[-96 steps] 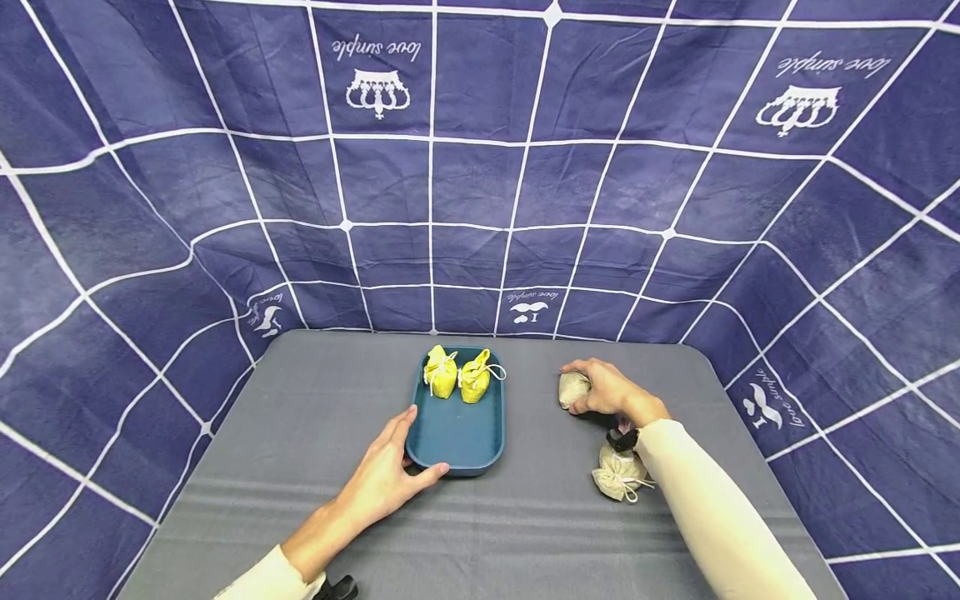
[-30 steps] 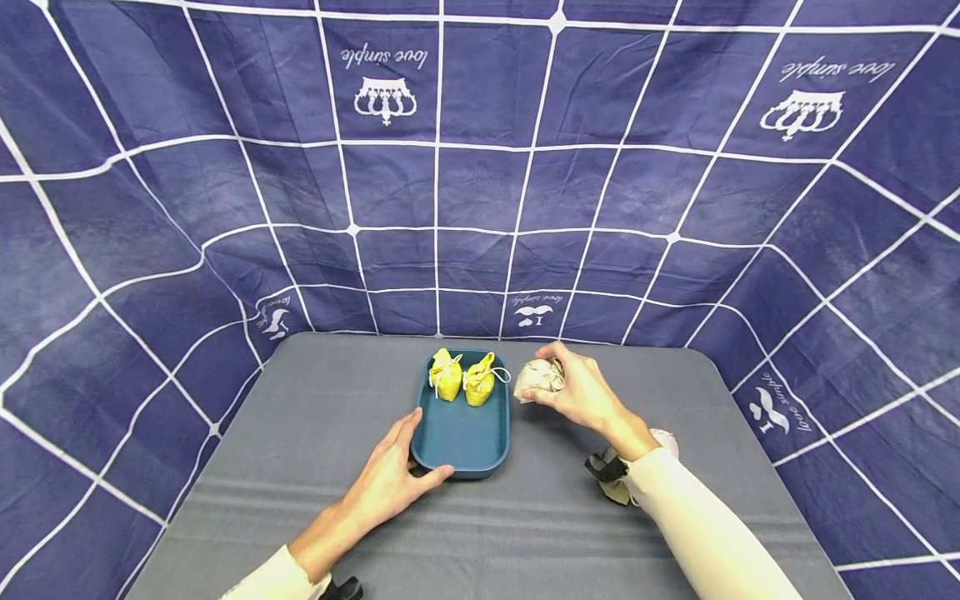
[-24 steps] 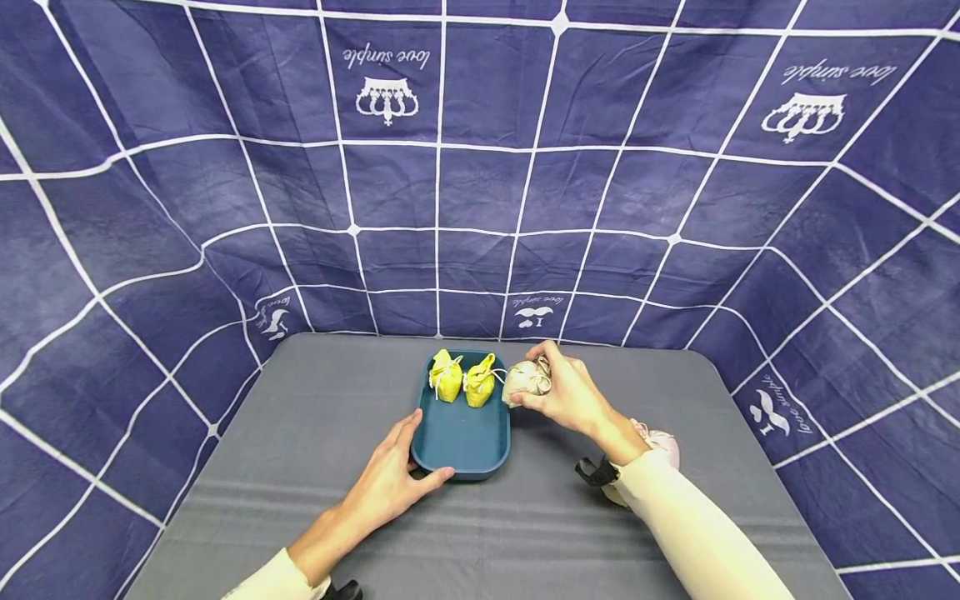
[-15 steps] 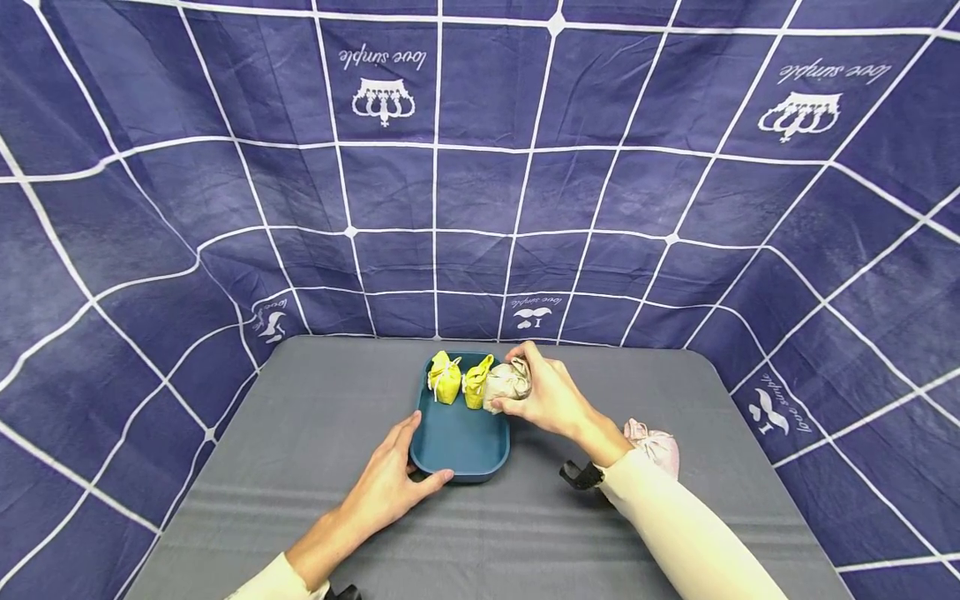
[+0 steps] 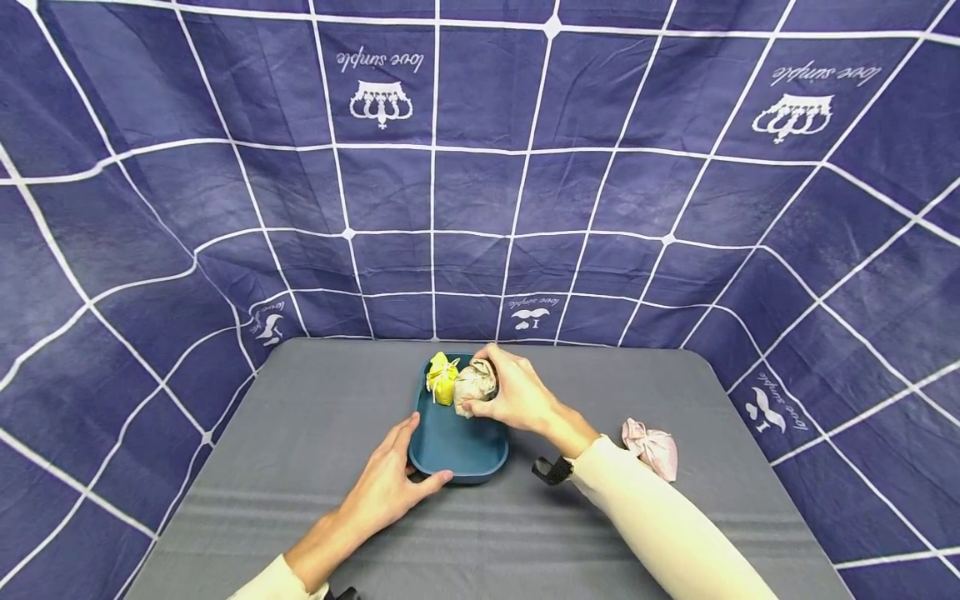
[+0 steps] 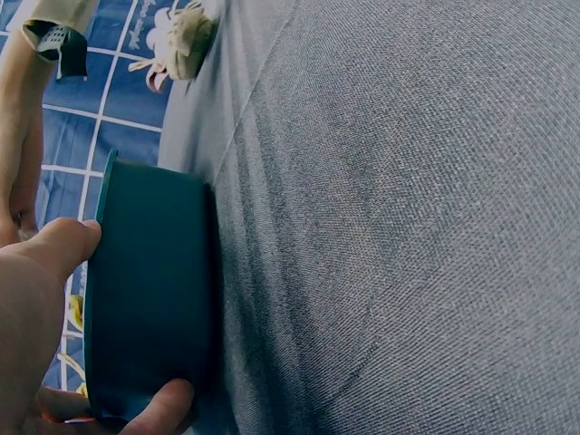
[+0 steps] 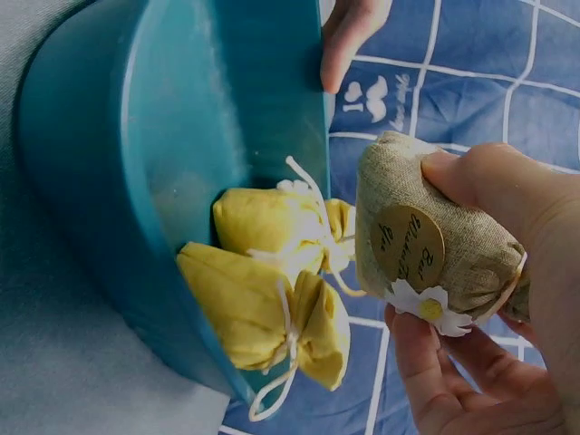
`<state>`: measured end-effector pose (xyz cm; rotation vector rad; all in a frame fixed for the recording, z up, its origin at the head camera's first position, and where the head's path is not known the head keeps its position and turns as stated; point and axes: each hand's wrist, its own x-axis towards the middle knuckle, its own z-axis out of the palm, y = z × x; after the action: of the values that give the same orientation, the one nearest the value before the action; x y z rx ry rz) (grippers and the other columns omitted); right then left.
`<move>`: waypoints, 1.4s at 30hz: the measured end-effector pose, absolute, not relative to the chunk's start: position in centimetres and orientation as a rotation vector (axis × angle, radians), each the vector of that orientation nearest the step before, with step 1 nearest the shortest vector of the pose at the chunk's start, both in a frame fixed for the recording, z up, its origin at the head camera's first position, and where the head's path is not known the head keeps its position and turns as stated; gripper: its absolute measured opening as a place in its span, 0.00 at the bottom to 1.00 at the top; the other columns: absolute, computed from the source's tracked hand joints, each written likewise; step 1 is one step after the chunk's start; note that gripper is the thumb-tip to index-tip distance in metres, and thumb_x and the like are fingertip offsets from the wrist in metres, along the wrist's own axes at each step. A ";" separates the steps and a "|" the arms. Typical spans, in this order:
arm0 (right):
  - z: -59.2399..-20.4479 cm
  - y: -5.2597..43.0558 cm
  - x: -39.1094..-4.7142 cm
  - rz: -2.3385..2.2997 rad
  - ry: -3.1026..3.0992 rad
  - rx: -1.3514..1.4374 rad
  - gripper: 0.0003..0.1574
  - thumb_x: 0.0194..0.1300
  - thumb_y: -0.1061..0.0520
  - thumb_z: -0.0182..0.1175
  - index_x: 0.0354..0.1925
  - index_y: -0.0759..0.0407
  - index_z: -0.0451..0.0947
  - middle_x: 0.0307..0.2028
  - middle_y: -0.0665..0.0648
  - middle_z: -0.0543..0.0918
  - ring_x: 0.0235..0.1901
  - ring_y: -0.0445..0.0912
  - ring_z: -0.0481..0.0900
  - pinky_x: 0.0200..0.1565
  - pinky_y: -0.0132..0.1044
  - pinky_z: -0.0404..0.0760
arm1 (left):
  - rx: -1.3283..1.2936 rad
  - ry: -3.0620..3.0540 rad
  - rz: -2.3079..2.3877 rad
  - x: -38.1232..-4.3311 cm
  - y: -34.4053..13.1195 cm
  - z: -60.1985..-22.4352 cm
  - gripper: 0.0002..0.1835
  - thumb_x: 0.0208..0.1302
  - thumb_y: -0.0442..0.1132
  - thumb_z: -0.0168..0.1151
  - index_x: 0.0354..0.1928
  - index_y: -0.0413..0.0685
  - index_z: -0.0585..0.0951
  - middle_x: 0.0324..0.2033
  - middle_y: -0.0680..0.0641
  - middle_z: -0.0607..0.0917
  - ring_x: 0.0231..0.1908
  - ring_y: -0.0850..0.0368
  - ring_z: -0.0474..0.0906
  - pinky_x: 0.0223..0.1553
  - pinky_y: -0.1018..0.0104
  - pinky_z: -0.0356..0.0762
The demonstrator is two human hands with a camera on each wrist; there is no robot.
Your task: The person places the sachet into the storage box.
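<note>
My right hand (image 5: 517, 396) grips a beige cloth drawstring pouch (image 5: 475, 383) between thumb and fingers, over the far part of the blue-green tray (image 5: 459, 454). In the right wrist view this pouch shows a round brown label and a white flower (image 7: 430, 308). Two yellow drawstring pouches lie in the tray: one (image 5: 441, 382) shows at the far left, while the other (image 7: 240, 308) is mostly covered by the held pouch in the head view. My left hand (image 5: 384, 475) holds the tray's near left corner, thumb (image 6: 77, 240) at the rim and a fingertip (image 6: 168, 403) against the outer wall.
A pink pouch (image 5: 654, 450) lies on the grey table (image 5: 330, 375), right of the tray. Beside it in the left wrist view is another beige pouch (image 6: 188, 43), hidden behind my right sleeve in the head view. A blue checked cloth (image 5: 480, 192) surrounds the table.
My right hand has lifted the beige pouch from the table right of the tray and carried it left over the tray. The pink pouch has come into sight. My left hand stays on the tray.
</note>
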<state>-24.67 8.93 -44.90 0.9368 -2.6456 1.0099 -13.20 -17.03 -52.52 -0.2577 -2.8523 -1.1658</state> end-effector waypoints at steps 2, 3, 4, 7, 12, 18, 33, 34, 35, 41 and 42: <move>-45.0 8.5 -24.9 1.001 -2.647 0.955 0.43 0.59 0.50 0.91 0.64 0.55 0.80 0.54 0.57 0.94 0.51 0.47 0.92 0.57 0.43 0.93 | -0.246 -2.858 -1.163 -13.3 -17.0 -52.5 0.63 0.64 0.60 0.90 0.89 0.34 0.66 0.83 0.32 0.76 0.59 0.48 0.91 0.60 0.56 0.94; -45.1 8.3 -25.0 0.997 -2.647 0.964 0.43 0.59 0.50 0.91 0.65 0.56 0.79 0.55 0.57 0.94 0.52 0.47 0.93 0.57 0.43 0.93 | -0.239 -2.859 -1.169 -13.3 -16.9 -52.5 0.63 0.64 0.60 0.90 0.89 0.34 0.66 0.82 0.32 0.76 0.59 0.48 0.91 0.61 0.55 0.94; -45.1 8.0 -25.0 0.993 -2.647 0.971 0.44 0.59 0.50 0.91 0.66 0.57 0.79 0.55 0.58 0.94 0.52 0.48 0.93 0.58 0.43 0.93 | -0.233 -2.862 -1.173 -13.3 -16.9 -52.4 0.64 0.64 0.60 0.90 0.89 0.34 0.65 0.82 0.32 0.76 0.61 0.46 0.91 0.63 0.53 0.93; -45.3 7.4 -25.2 0.980 -2.670 0.982 0.45 0.60 0.50 0.91 0.66 0.58 0.78 0.56 0.59 0.94 0.53 0.48 0.93 0.59 0.44 0.93 | -0.212 -2.865 -1.194 -13.2 -16.8 -52.5 0.64 0.64 0.59 0.90 0.89 0.34 0.64 0.82 0.30 0.76 0.71 0.39 0.86 0.71 0.45 0.89; -45.5 6.3 -25.2 0.945 -2.729 0.989 0.43 0.61 0.51 0.90 0.66 0.60 0.79 0.56 0.59 0.94 0.54 0.49 0.93 0.59 0.42 0.93 | -0.165 -2.876 -1.215 -12.8 -16.9 -52.5 0.65 0.64 0.60 0.90 0.89 0.34 0.63 0.81 0.27 0.76 0.74 0.33 0.83 0.75 0.38 0.84; -45.7 5.2 -25.4 0.891 -2.769 1.032 0.40 0.62 0.49 0.90 0.65 0.59 0.82 0.54 0.56 0.94 0.53 0.50 0.91 0.58 0.43 0.92 | -0.150 -2.874 -1.202 -12.7 -17.0 -52.4 0.64 0.63 0.61 0.90 0.87 0.34 0.65 0.79 0.27 0.78 0.71 0.34 0.86 0.73 0.36 0.85; -45.5 3.5 -25.8 0.760 -2.847 1.065 0.40 0.63 0.52 0.89 0.66 0.61 0.81 0.55 0.57 0.93 0.52 0.49 0.91 0.58 0.42 0.92 | -0.164 -2.889 -1.169 -12.8 -16.8 -52.2 0.64 0.63 0.62 0.90 0.88 0.33 0.65 0.81 0.29 0.78 0.77 0.30 0.80 0.75 0.34 0.83; -45.6 3.4 -25.8 0.755 -2.855 1.069 0.40 0.63 0.52 0.89 0.66 0.61 0.81 0.56 0.57 0.93 0.53 0.49 0.91 0.59 0.42 0.92 | -0.162 -2.889 -1.169 -12.8 -16.8 -52.2 0.64 0.63 0.62 0.90 0.88 0.33 0.65 0.81 0.29 0.77 0.77 0.30 0.80 0.76 0.34 0.83; -45.6 3.3 -25.9 0.749 -2.864 1.071 0.40 0.63 0.52 0.89 0.66 0.61 0.81 0.56 0.58 0.93 0.53 0.48 0.91 0.59 0.41 0.92 | -0.163 -2.888 -1.167 -12.9 -16.8 -52.3 0.64 0.63 0.62 0.89 0.87 0.33 0.65 0.81 0.29 0.78 0.78 0.29 0.80 0.76 0.34 0.82; -46.1 2.5 -26.0 0.703 -2.891 1.093 0.41 0.63 0.52 0.89 0.67 0.60 0.80 0.57 0.59 0.92 0.55 0.50 0.90 0.61 0.42 0.92 | -0.170 -2.885 -1.164 -12.8 -16.8 -52.3 0.63 0.64 0.61 0.89 0.87 0.33 0.65 0.82 0.29 0.77 0.79 0.28 0.79 0.77 0.33 0.82; -46.2 2.3 -26.0 0.691 -2.896 1.102 0.41 0.64 0.52 0.89 0.68 0.60 0.80 0.58 0.60 0.91 0.56 0.51 0.90 0.62 0.43 0.92 | -0.167 -2.885 -1.164 -12.7 -16.9 -52.3 0.63 0.64 0.61 0.90 0.87 0.33 0.65 0.81 0.29 0.78 0.78 0.29 0.79 0.77 0.33 0.82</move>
<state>-26.03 2.31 -46.21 1.1019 -2.8962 0.6911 -12.75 -16.87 -52.34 -0.1672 -2.8853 -1.1638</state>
